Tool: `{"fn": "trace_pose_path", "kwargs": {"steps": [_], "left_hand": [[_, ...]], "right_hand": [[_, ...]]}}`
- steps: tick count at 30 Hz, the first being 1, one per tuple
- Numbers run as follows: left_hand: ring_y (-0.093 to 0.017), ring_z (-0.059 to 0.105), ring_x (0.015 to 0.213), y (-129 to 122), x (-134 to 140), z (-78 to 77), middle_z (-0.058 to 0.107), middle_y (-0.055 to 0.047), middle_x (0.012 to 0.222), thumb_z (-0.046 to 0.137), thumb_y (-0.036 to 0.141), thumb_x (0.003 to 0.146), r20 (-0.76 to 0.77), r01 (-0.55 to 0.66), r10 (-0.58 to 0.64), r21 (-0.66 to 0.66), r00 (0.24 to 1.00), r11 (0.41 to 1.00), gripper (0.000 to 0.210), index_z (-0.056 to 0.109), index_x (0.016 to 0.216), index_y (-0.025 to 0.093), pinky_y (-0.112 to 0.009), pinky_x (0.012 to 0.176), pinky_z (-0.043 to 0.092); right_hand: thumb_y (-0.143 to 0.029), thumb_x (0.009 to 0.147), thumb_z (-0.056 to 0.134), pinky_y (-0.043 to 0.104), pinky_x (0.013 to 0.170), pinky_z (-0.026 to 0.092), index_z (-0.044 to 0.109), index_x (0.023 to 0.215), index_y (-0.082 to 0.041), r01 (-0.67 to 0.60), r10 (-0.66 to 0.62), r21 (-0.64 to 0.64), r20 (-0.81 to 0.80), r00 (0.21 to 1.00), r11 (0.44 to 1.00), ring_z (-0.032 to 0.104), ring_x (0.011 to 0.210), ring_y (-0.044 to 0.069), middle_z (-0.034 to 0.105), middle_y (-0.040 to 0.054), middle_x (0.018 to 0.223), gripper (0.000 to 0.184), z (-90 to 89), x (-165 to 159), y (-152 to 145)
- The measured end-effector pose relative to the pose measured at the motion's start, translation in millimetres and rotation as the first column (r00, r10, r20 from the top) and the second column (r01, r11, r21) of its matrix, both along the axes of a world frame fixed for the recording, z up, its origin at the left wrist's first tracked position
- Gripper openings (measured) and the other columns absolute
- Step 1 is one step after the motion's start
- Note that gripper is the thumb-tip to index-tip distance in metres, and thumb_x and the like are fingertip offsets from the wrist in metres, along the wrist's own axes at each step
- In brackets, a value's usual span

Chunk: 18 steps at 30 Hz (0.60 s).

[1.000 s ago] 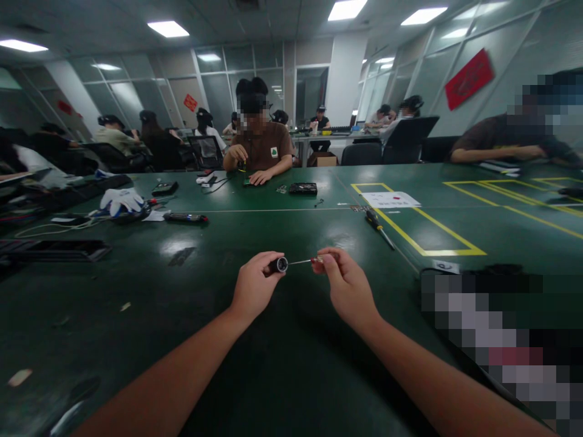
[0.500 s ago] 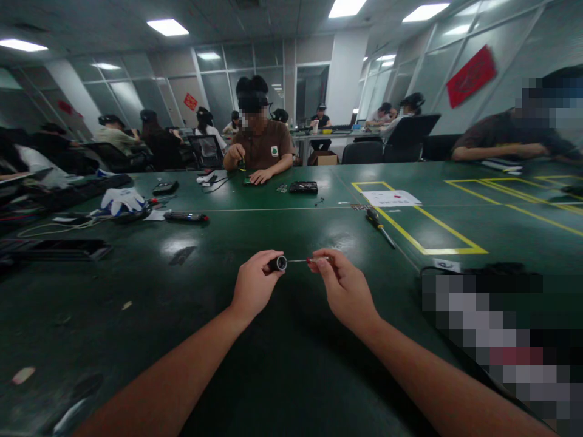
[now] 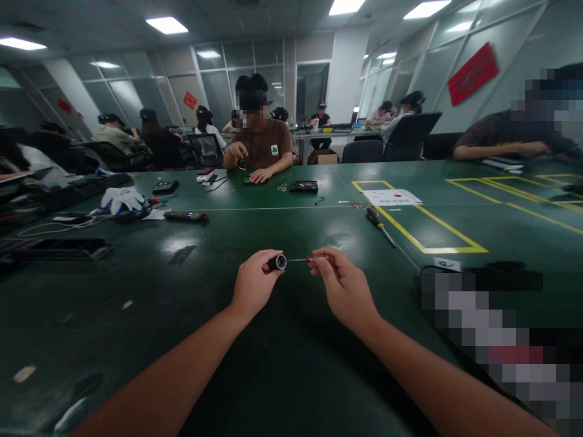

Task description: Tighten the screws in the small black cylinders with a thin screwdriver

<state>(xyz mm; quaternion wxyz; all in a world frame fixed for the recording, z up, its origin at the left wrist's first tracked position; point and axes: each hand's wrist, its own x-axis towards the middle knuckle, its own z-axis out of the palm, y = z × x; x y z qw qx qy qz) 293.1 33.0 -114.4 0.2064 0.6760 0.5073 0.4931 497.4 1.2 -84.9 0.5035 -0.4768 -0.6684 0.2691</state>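
A short dark cylinder [image 3: 276, 262] is held above the middle of the near surface [image 3: 291, 230], its pale-ringed end turned towards the viewer and to the right. The left hand [image 3: 255, 279] is wrapped around it; the right hand [image 3: 347, 282] pinches the red-collared handle of a thin screwdriver [image 3: 310, 260], whose shaft reaches left to the cylinder's rim. Whether the tip is inside or merely against the edge cannot be told. The work looks to be under way: both pieces are gripped and brought together, the hands themselves apart, and no part visibly hangs loose from the cylinder, so any freeing or fastening seems unfinished. Compared with a second ago, the red collar sits slightly nearer the cylinder, while the left hand's hold is much the same. Farther right lies a yellow-and-black screwdriver [image 3: 380, 226]; farther left, a dark pen-like tool [image 3: 186, 216] and white gloves [image 3: 122, 200]. On the far side, a co-worker [image 3: 268, 142] bends over a small green board [image 3: 248, 180].
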Motion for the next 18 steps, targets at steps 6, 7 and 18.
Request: {"fn": "trace_pose_path", "kwargs": {"steps": [6,7,18], "left_hand": [[-0.021,0.071,0.105,0.2,-0.2,-2.1,0.072,-0.005,0.121,0.076,0.008,0.079,0.009,0.008,-0.008,0.003,1.000,1.000,0.039,0.075,0.115,0.025,-0.040,0.098,0.058],[-0.021,0.071,0.105,-0.1,-0.1,-1.4,0.072,-0.005,0.120,0.076,0.008,0.079,0.003,0.005,-0.005,0.002,1.000,1.000,0.039,0.075,0.114,0.024,-0.040,0.098,0.058],[-0.019,0.070,0.105,1.0,-0.7,-1.9,0.072,-0.003,0.121,0.078,0.007,0.079,0.014,-0.008,0.008,-0.007,1.000,1.000,0.041,0.075,0.115,0.026,-0.038,0.099,0.058]], "right_hand": [[-0.042,0.103,0.050,0.038,0.081,0.057,0.065,0.115,-0.025,-0.008,0.006,0.038,0.062,0.998,0.999,0.075,0.088,0.022,0.078,0.0058,0.099,0.025,-2.0,-0.8,-0.2],[-0.041,0.103,0.050,0.038,0.082,0.057,0.065,0.115,-0.024,-0.010,0.007,0.043,0.070,0.998,0.999,0.075,0.088,0.022,0.078,0.0057,0.099,0.025,-2.0,-0.9,-0.1],[-0.042,0.103,0.051,0.037,0.080,0.057,0.065,0.112,-0.025,0.001,-0.005,0.060,0.053,0.999,0.998,0.076,0.087,0.022,0.078,0.0049,0.095,0.025,-1.4,1.0,0.5]]}}
